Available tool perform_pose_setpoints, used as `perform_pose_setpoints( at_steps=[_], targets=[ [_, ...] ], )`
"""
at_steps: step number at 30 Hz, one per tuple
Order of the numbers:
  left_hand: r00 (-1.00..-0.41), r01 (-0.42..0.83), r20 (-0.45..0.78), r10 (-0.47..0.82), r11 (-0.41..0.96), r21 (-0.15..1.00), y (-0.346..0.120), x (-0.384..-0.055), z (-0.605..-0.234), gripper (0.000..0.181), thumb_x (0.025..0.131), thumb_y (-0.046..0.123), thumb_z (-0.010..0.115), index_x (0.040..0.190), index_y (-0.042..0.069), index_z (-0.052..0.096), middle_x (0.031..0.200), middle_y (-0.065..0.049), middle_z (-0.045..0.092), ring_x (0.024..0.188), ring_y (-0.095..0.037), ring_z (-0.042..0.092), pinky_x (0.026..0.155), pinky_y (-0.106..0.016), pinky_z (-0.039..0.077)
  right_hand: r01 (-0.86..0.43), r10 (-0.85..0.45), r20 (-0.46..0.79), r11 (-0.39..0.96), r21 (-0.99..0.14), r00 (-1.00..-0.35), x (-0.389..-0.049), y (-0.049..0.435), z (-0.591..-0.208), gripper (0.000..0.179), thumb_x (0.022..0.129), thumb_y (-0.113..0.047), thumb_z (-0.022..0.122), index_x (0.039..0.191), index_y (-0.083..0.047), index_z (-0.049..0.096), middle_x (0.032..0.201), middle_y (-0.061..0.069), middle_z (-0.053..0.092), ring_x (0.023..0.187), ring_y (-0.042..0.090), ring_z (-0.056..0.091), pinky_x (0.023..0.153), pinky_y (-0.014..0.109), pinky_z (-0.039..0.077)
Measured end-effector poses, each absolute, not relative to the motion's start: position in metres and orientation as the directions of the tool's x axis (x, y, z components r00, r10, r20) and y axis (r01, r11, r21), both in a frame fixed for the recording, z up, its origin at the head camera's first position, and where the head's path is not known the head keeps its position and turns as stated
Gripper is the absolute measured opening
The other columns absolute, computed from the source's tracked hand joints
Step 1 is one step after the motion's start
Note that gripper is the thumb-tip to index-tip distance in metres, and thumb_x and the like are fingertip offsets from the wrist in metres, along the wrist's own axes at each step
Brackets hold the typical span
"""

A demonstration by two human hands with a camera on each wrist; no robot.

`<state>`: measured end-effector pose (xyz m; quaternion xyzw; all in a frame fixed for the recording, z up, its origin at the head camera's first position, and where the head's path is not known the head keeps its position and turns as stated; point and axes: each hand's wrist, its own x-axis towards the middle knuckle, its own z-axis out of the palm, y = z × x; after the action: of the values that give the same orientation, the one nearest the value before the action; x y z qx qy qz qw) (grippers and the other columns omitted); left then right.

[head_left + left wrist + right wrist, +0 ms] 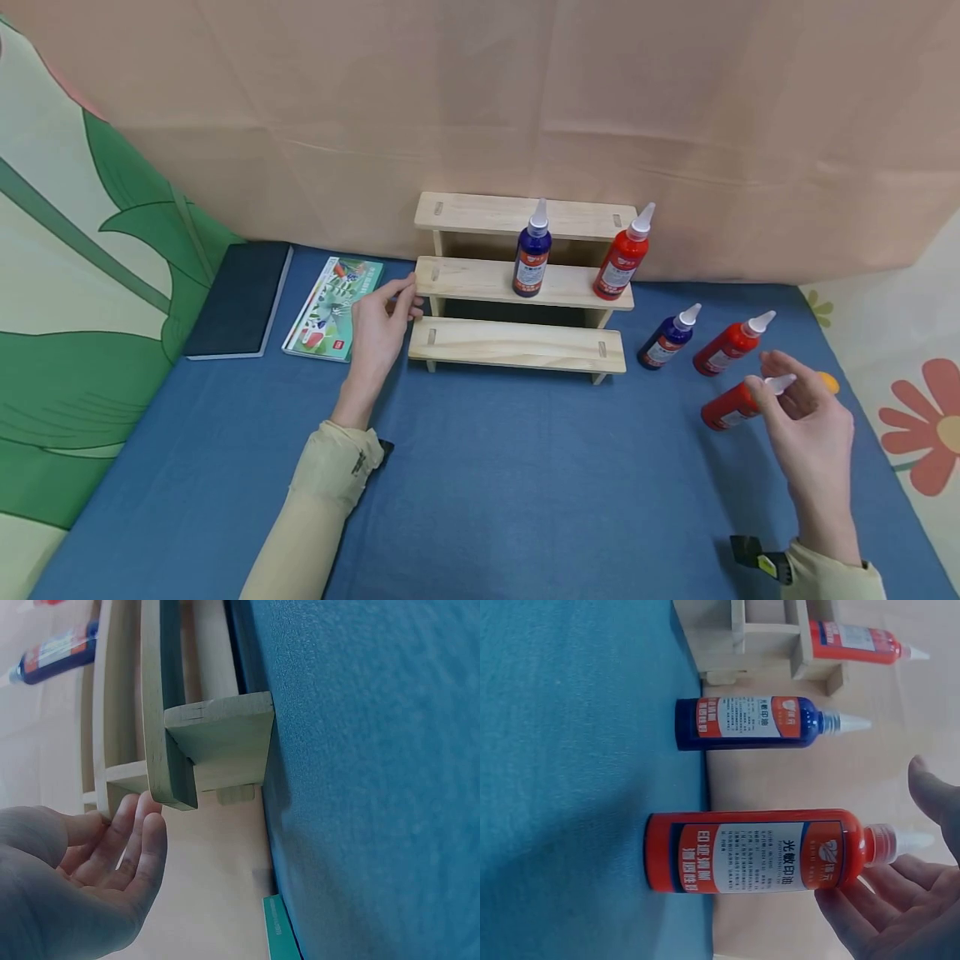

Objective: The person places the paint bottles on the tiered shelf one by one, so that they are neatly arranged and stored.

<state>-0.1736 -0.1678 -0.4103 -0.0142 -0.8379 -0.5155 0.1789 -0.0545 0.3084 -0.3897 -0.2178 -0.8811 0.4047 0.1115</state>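
Note:
A three-tier wooden step shelf (517, 342) stands on the blue cloth. My left hand (380, 321) pinches the left end of its middle tier, thumb and fingertips at the edge (105, 806). On that tier stand a blue bottle (532, 265) and a red bottle (621, 265), both with white pointed nozzles. Right of the shelf stand another blue bottle (664, 342) and two more red bottles, one farther back (725, 348) and one nearer (729, 408). My right hand (813, 425) is at the nearer one's nozzle, thumb spread from the fingers, fingertips beside its shoulder (851, 851).
Left of the shelf lie a colourful booklet (333, 308) and a dark blue book (238, 300). Behind the shelf hangs a beige cloth (480, 100). Blue cloth (525, 483) covers the table in front, and patterned panels with leaves and flowers flank both sides.

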Motion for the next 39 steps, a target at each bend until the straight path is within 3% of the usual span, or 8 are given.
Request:
perform_pose_setpoints(
  at_steps=[11, 25, 32, 39],
  targets=[
    [-0.936, 0.205, 0.313, -0.158, 0.477, 0.855, -0.168, -0.173, -0.409, 0.028, 0.11, 0.011, 0.063, 0.132, -0.004, 0.073, 0.095, -0.02, 0.078, 0.078, -0.03, 0.077, 0.069, -0.021, 0.06, 0.296, 0.469, 0.007, 0.569, -0.767, -0.883, -0.05, 0.312, -0.399, 0.061, 0.105, -0.038, 0.071, 0.159, -0.015, 0.054, 0.155, 0.012, 0.058, 0.14, 0.03, 0.058, 0.101, 0.012, 0.049],
    [-0.934, 0.218, 0.323, -0.154, 0.471, 0.855, -0.168, -0.173, -0.411, 0.028, 0.11, 0.009, 0.063, 0.132, -0.004, 0.073, 0.094, -0.021, 0.078, 0.077, -0.03, 0.077, 0.067, -0.013, 0.056, 0.307, 0.46, -0.01, 0.575, -0.758, -0.888, -0.048, 0.316, -0.411, 0.063, 0.105, -0.037, 0.071, 0.159, -0.009, 0.052, 0.155, 0.018, 0.057, 0.14, 0.038, 0.057, 0.107, 0.019, 0.049],
    [-0.935, 0.216, 0.319, -0.154, 0.468, 0.857, -0.168, -0.173, -0.411, 0.028, 0.11, 0.009, 0.063, 0.132, -0.004, 0.073, 0.095, -0.022, 0.077, 0.077, -0.029, 0.077, 0.072, -0.034, 0.064, 0.327, 0.448, -0.04, 0.585, -0.742, -0.893, -0.047, 0.317, -0.415, 0.065, 0.107, -0.039, 0.067, 0.162, -0.009, 0.047, 0.157, 0.019, 0.054, 0.14, 0.043, 0.054, 0.11, 0.026, 0.049],
    [-0.935, 0.216, 0.319, -0.154, 0.466, 0.858, -0.169, -0.173, -0.411, 0.028, 0.11, 0.008, 0.063, 0.132, -0.004, 0.073, 0.094, -0.02, 0.078, 0.077, -0.03, 0.077, 0.072, -0.033, 0.064, 0.362, 0.46, -0.08, 0.566, -0.741, -0.884, -0.048, 0.318, -0.417, 0.066, 0.108, -0.038, 0.066, 0.164, -0.009, 0.044, 0.159, 0.02, 0.052, 0.142, 0.045, 0.052, 0.113, 0.033, 0.049]
  ],
)
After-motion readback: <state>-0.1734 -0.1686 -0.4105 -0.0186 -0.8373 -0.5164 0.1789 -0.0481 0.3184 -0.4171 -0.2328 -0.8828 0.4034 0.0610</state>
